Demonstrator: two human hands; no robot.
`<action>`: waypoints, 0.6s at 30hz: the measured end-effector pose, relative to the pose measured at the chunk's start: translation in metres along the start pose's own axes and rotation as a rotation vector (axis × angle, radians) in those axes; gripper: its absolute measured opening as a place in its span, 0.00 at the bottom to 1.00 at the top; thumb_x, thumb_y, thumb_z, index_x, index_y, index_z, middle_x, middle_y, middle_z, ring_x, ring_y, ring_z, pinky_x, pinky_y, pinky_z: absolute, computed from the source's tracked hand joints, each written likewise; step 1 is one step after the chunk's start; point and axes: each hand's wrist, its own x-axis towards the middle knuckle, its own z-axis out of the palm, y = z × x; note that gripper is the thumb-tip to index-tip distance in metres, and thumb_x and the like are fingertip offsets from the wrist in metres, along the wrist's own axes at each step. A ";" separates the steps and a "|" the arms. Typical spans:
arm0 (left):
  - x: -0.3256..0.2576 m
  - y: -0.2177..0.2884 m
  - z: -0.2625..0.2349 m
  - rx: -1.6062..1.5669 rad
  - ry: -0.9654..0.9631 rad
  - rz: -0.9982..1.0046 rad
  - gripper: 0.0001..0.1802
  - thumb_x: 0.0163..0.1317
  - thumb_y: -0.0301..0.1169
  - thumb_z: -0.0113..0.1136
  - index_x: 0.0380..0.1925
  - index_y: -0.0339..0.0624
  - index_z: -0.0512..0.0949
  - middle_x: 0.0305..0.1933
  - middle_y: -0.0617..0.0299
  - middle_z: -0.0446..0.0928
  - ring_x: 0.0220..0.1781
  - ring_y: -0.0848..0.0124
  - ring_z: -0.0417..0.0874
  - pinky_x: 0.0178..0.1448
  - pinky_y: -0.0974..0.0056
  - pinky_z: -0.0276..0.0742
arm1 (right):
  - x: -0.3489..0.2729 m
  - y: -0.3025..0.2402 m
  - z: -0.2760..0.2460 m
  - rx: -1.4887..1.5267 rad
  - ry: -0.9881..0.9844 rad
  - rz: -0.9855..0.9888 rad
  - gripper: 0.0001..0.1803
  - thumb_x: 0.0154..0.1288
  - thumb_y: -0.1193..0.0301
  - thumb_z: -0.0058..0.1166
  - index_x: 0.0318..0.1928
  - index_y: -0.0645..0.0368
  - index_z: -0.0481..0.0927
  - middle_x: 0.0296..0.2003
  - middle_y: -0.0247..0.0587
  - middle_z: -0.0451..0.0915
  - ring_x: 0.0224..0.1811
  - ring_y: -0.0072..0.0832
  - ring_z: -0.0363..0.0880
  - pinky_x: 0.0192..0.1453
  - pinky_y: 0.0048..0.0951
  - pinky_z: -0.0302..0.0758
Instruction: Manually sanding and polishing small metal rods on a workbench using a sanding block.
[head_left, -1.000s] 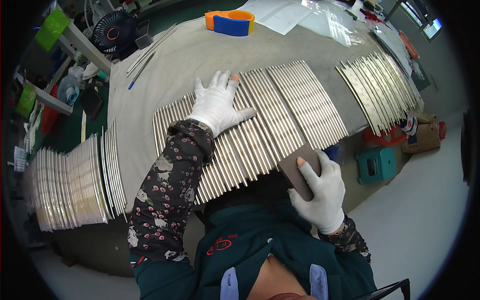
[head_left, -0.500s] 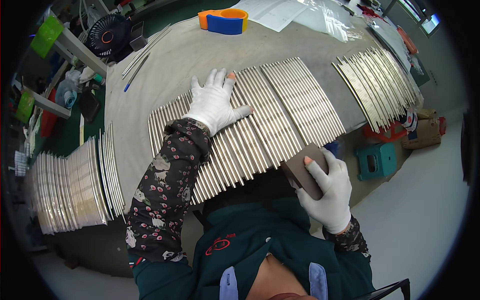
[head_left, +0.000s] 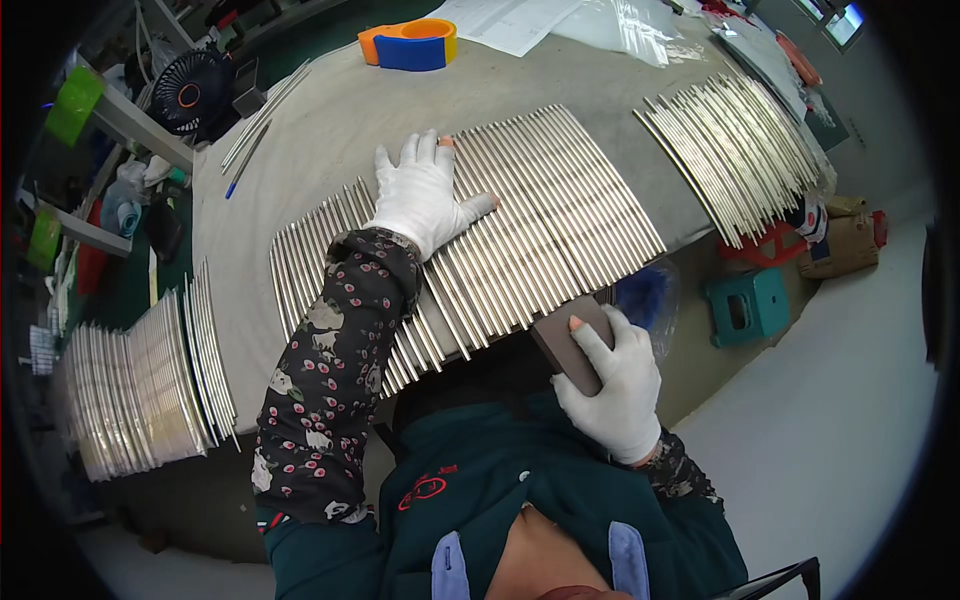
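A wide row of thin, shiny metal rods (head_left: pixel 545 195) lies side by side on the grey table. Across the left middle of this row my left hand (head_left: pixel 422 205) rests flat in a white glove with bare fingertips, fingers spread. At the near ends of the rods, my right hand (head_left: pixel 618 388), gloved the same way, grips a brown rectangular block (head_left: pixel 578 340). The block's upper edge is at the rod ends; whether it touches them I cannot tell. Some rods below my left wrist stick out unevenly toward me.
More rods are piled at the right (head_left: pixel 735 155) and the left (head_left: pixel 145 385). Farther back are an orange and blue tape dispenser-like ring (head_left: pixel 410 48), papers (head_left: pixel 505 22), a pen (head_left: pixel 248 160) and loose rods. A fan (head_left: pixel 190 92) stands far left, a teal stool (head_left: pixel 748 308) at right.
The gap in the right part of the rod row has closed. My right hand has shifted slightly left with the block, while my left hand stays spread on the rods. The whole view has shifted a little.
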 end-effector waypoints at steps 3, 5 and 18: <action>0.000 0.001 0.004 0.005 0.033 0.002 0.53 0.55 0.69 0.47 0.66 0.33 0.58 0.69 0.45 0.58 0.73 0.55 0.55 0.73 0.39 0.45 | 0.002 0.001 0.001 0.017 0.020 0.001 0.30 0.41 0.64 0.65 0.51 0.54 0.78 0.52 0.57 0.71 0.47 0.46 0.73 0.45 0.40 0.77; 0.001 0.000 0.005 -0.012 0.034 -0.002 0.51 0.56 0.68 0.46 0.66 0.35 0.59 0.69 0.47 0.58 0.73 0.57 0.55 0.73 0.40 0.44 | 0.000 0.003 0.002 0.011 0.004 -0.012 0.31 0.41 0.64 0.65 0.51 0.54 0.78 0.52 0.57 0.71 0.48 0.46 0.73 0.46 0.40 0.77; -0.005 -0.035 0.003 -0.486 0.345 0.280 0.42 0.64 0.59 0.45 0.66 0.38 0.58 0.66 0.43 0.60 0.67 0.47 0.61 0.71 0.40 0.51 | -0.015 -0.003 -0.003 0.081 -0.081 -0.085 0.33 0.38 0.64 0.67 0.52 0.51 0.78 0.54 0.57 0.70 0.49 0.48 0.72 0.48 0.40 0.76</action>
